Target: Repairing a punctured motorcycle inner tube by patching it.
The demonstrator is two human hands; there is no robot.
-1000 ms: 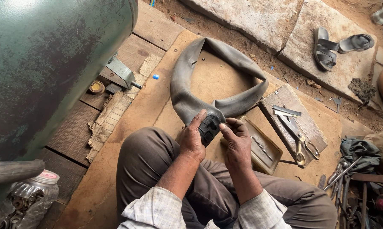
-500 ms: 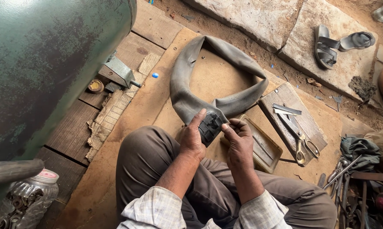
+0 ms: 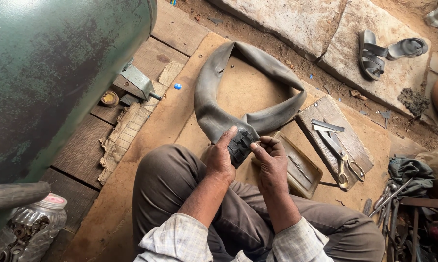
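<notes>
here both hands gripped the inner tube [image 3: 214,116]: left hand [image 3: 221,157], right hand [image 3: 272,160]. plastic jar [image 3: 27,228] held metal rings; metal tray [image 3: 296,167] looked near-empty.

A dark grey inner tube [image 3: 250,87] is seen beside a mottled green tank [image 3: 54,73]. Brown trousers [image 3: 170,189] and pale checked sleeves [image 3: 177,240] are worn. Yellow handles are shown on the scissors [image 3: 342,162].
</notes>
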